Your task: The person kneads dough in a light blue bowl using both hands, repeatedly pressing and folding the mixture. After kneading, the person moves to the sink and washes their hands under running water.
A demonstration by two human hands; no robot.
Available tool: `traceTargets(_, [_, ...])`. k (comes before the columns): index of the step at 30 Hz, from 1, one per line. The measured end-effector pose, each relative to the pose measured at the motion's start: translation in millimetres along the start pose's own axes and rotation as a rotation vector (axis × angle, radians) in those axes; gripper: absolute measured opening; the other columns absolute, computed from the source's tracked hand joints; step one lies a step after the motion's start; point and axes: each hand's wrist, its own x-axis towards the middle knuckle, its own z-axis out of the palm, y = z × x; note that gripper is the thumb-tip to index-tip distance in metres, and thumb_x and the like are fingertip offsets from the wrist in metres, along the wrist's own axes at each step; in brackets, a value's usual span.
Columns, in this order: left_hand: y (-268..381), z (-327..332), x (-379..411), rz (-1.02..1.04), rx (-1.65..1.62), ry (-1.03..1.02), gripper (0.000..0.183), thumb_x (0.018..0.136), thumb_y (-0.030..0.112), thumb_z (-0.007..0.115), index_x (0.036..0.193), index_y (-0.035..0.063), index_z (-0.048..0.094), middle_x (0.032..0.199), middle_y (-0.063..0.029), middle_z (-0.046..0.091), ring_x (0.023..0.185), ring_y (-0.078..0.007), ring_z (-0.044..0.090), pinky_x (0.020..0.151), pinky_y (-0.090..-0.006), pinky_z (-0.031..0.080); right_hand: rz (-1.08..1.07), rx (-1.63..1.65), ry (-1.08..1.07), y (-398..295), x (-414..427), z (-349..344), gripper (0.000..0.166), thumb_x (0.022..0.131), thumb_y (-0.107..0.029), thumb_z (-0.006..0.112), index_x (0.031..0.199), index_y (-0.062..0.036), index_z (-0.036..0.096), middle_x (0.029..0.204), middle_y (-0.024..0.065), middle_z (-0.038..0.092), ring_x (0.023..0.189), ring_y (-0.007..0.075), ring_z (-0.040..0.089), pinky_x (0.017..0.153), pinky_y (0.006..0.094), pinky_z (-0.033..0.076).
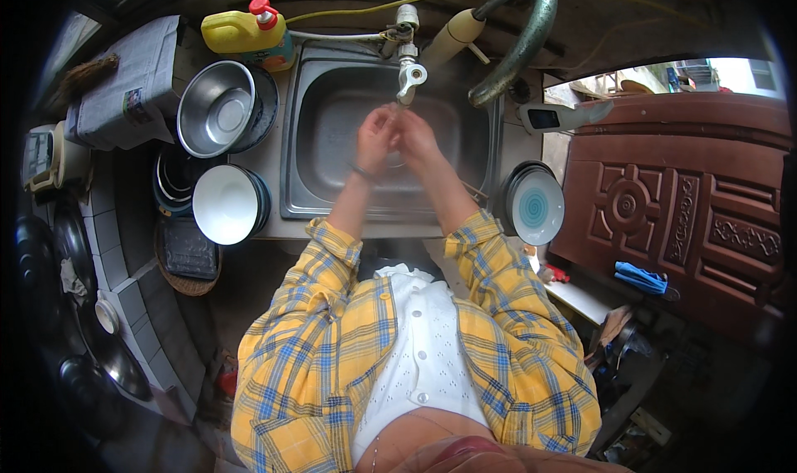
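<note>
My left hand and my right hand are close together over a stainless steel sink, right below the spout of a metal tap. Their fingers curl and meet at the tips. The fingertips are partly hidden and slightly blurred, so I cannot tell whether a small thing is between them, or whether water runs. A dark band circles my left wrist. The basin beneath holds no dishes that I can see.
Left of the sink are steel basins, stacked white bowls and a yellow pump bottle. To the right stand stacked plates. A thick curved pipe arches above the sink's back right. A blue cloth hangs on the brown door.
</note>
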Motion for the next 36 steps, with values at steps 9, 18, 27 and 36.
traceTargets(9, [-21.7, 21.1, 20.4, 0.138, 0.647, 0.269, 0.044, 0.091, 0.019, 0.058, 0.129, 0.0029, 0.044, 0.120, -0.0143, 0.056, 0.108, -0.0214, 0.055, 0.094, -0.0320, 0.042, -0.200, -0.467, 0.026, 3.2, 12.0, -5.9, 0.022, 0.088, -0.017, 0.055, 0.105, -0.0044, 0.063, 0.102, 0.0126, 0.066, 0.088, 0.0211, 0.065, 0.076, 0.0321, 0.051])
traceTargets(18, [6.2, -31.2, 47.7, -0.519, -0.023, -0.037, 0.038, 0.097, 0.031, 0.045, 0.089, -0.0018, 0.062, 0.091, -0.0140, 0.067, 0.086, -0.0238, 0.064, 0.081, -0.0352, 0.050, -0.456, -0.939, -0.067, 35.9, 9.7, -15.7, 0.007, 0.079, -0.001, 0.056, 0.081, 0.0006, 0.062, 0.087, 0.0147, 0.062, 0.092, 0.0279, 0.060, 0.083, 0.0363, 0.048])
traceTargets(27, [-17.2, -26.2, 45.2, -0.355, -0.493, 0.331, 0.043, 0.099, 0.039, 0.044, 0.064, 0.0139, 0.037, 0.053, -0.0003, 0.032, 0.057, -0.0147, 0.042, 0.060, -0.0305, 0.042, -0.748, -1.077, -0.210, 51.3, 0.1, -29.1, 0.034, 0.080, 0.005, 0.053, 0.112, -0.0035, 0.060, 0.121, 0.0135, 0.059, 0.109, 0.0286, 0.057, 0.093, 0.0326, 0.047])
traceTargets(36, [5.1, -18.2, 2.0, 0.083, 0.359, 0.176, 0.022, 0.095, 0.018, 0.053, 0.107, 0.0038, 0.065, 0.089, -0.0054, 0.067, 0.075, -0.0129, 0.063, 0.070, -0.0267, 0.051, -0.039, -0.099, -0.105, -15.8, 11.3, -20.5, 0.029, 0.080, 0.006, 0.060, 0.108, -0.0025, 0.056, 0.091, 0.0066, 0.060, 0.082, 0.0187, 0.061, 0.072, 0.0289, 0.049])
